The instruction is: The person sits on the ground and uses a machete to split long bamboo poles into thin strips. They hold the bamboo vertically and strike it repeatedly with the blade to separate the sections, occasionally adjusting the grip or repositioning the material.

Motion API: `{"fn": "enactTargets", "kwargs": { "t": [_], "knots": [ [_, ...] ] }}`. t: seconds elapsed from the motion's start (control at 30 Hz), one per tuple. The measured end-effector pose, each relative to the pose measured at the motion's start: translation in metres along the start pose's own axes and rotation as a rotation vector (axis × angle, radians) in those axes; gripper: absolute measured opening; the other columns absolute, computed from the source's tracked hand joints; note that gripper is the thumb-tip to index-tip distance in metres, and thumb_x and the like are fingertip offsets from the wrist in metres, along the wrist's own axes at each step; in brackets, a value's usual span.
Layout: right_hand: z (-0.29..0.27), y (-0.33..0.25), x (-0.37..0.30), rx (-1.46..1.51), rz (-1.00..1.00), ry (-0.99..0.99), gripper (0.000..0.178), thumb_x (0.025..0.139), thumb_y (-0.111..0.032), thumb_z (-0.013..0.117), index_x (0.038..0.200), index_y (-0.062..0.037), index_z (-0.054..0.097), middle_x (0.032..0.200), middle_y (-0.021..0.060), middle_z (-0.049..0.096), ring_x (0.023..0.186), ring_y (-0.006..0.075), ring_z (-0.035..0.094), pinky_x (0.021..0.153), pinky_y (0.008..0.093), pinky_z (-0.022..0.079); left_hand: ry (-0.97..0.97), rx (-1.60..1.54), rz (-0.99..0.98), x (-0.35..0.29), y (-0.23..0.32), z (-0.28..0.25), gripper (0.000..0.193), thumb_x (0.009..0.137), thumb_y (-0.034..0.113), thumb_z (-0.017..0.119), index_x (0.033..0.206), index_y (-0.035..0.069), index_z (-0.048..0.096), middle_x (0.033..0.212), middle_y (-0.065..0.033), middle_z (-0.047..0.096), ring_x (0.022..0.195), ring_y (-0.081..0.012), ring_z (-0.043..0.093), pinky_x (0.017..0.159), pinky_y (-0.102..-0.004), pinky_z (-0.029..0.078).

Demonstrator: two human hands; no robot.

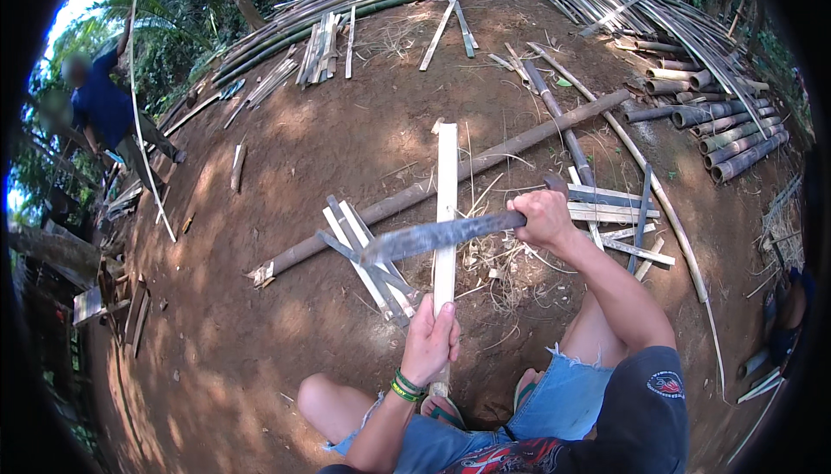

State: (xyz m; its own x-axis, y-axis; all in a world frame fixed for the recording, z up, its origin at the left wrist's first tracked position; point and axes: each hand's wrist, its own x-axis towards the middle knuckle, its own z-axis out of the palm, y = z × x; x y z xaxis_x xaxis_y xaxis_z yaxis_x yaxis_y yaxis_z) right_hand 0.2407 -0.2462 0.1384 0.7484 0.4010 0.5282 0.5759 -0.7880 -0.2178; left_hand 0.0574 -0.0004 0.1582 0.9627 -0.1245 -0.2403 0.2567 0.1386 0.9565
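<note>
My left hand (430,341) is closed around the near part of a pale split bamboo slat (447,162). The slat points away from me and passes over a long brown bamboo pole (389,206) lying on the ground. In my right hand (544,217) is the handle of a machete (467,230), the fingers wrapped round it. Its blade reaches leftward across the slat, beyond my left hand, and its far end is smeared by motion. Whether the edge touches the slat, I cannot tell. Pale shavings (498,266) lie right of the slat.
Crossed bamboo slats (368,257) lie left of the slat, and another bundle (610,212) lies to the right. Cut bamboo tubes (727,132) are stacked at far right. Long poles (346,11) line the back. At left stands a person (108,106) with a tall thin strip (136,93).
</note>
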Motion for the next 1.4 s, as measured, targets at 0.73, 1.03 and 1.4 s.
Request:
{"fn": "enactTargets", "kwargs": {
  "t": [0.73,1.03,1.4],
  "knots": [
    [-0.021,0.008,0.0,0.385,0.592,0.005,0.034,0.091,-0.028,0.064,0.078,0.0027,0.071,0.057,0.0199,0.059,0.052,0.0342,0.056,0.055,0.043,0.041,0.052,-0.087,-0.114,-0.001,-0.014,-0.009,0.024,0.109,0.03,0.039,0.107,0.008,0.047,0.073,-0.0011,0.052,0.049,-0.0091,0.055,0.042,-0.0221,0.042],
    [-0.001,-0.082,-0.024,0.357,0.124,-0.251,0.014,0.07,-0.02,0.063,0.071,-0.0101,0.073,0.057,0.0166,0.063,0.052,0.0363,0.062,0.056,0.0472,0.051,0.131,-0.233,0.03,0.043,0.001,0.011,0.047,0.111,0.032,0.03,0.153,0.013,0.031,0.059,0.0008,0.039,0.041,-0.0098,0.037,0.039,-0.0226,0.036],
    [-0.01,-0.02,-0.002,0.124,0.151,-0.136,0.012,0.075,-0.015,0.061,0.067,-0.0097,0.068,0.056,0.0133,0.063,0.05,0.0316,0.064,0.055,0.0461,0.053,-0.011,-0.141,-0.043,-0.008,-0.006,0.014,0.05,0.112,0.03,0.027,0.16,0.018,0.02,0.057,0.0015,0.036,0.042,-0.0088,0.032,0.038,-0.0218,0.033]
  ]
}}
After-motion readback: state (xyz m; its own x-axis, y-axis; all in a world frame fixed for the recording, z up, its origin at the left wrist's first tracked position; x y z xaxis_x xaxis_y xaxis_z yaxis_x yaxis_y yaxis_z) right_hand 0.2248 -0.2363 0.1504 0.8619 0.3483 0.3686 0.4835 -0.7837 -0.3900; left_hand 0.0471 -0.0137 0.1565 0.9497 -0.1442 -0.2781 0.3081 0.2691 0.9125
